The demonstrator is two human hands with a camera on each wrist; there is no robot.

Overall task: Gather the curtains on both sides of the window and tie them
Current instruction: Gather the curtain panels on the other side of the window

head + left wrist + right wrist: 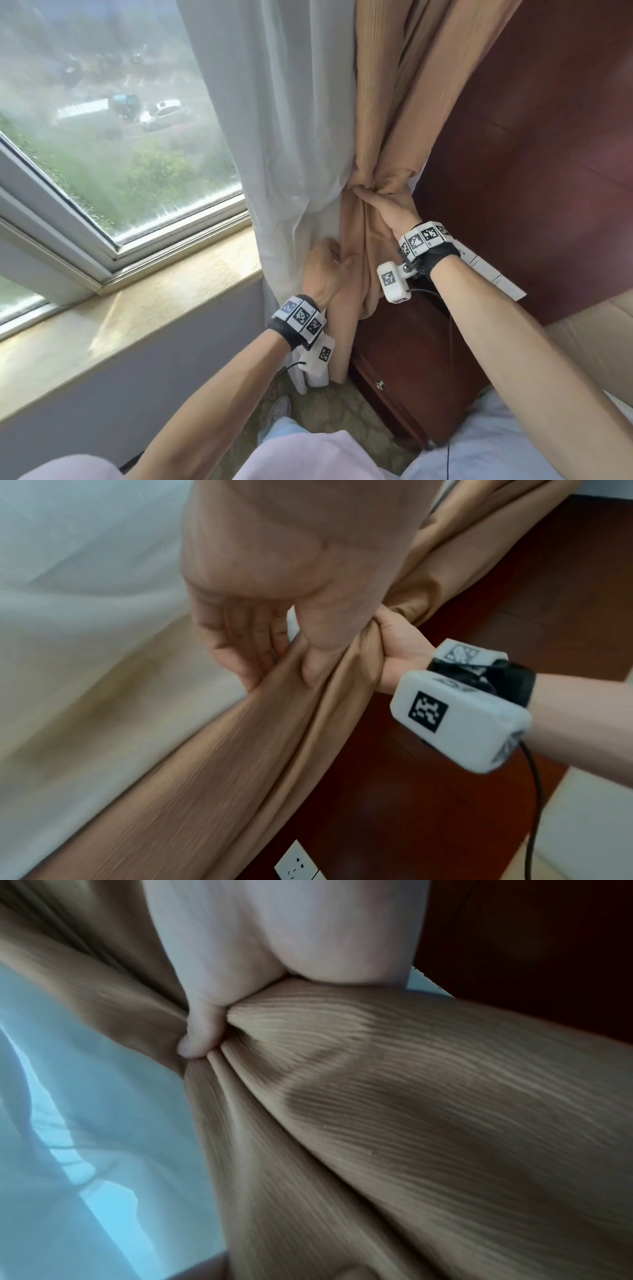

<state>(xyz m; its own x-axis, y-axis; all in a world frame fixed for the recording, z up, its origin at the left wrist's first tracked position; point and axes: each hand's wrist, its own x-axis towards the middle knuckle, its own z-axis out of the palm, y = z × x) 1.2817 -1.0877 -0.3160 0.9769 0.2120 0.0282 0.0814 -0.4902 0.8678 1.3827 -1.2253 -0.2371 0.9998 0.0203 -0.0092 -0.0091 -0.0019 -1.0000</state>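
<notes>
Two curtains hang side by side at the right end of the window [102, 144]: a thin white sheer [284, 130] nearer the glass and a tan drape [387, 102] of finely ribbed cloth against a dark red wood panel [534, 144]. Both run long from top to floor, the drape pinched to a narrow waist and fanning out above and below it. The right hand [387, 209] is fisted round that waist, thumb [198, 1039] dug into the folds. Lower down, the left hand [325, 270] pinches a fold of the drape at its seam with the sheer, between thumb [318, 653] and bent fingers [240, 653]. A pale stone sill [144, 308] juts out left of the sheer; the panel stands close behind the drape on the right.
</notes>
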